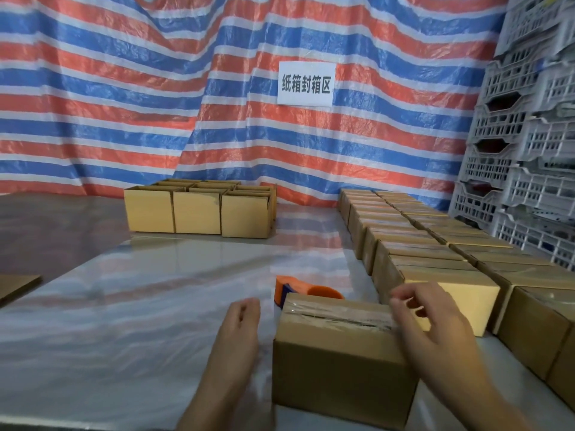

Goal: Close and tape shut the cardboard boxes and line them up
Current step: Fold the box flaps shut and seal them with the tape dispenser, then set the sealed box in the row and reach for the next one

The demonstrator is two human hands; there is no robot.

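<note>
1. At the far left edge, lying flat on the table (124,321): a cardboard sheet (18,286), partly cut off by the frame.
2. Behind everything, hanging as a backdrop: a red, blue and white striped tarp (109,104).
3. At the back left of the table, pushed together in a block: open boxes (199,209), flaps not shut.
4. Just left of the taped box, apart from it: left hand (239,334), released, fingers straight and together, palm facing the box, holding nothing.
5. Behind the taped box, partly hidden by its far edge: an orange tape dispenser (308,290) resting on the table.
6. High on the tarp above it: a white paper sign (306,84) with printed characters.
7. Near the front of the table, right of centre: taped box (339,353), flaps closed, a clear strip of tape running along the top seam.
8. Over the right end of that box top: right hand (435,325), blurred, fingers loosely bent, nothing seen in its grasp; contact with the tape impossible to tell.
9. Along the right side, from back to front in two rows side by side: sealed boxes (413,244), touching one another, close by the taped box.
10. At far right, stacked high: grey slotted plastic crates (522,150).
</note>
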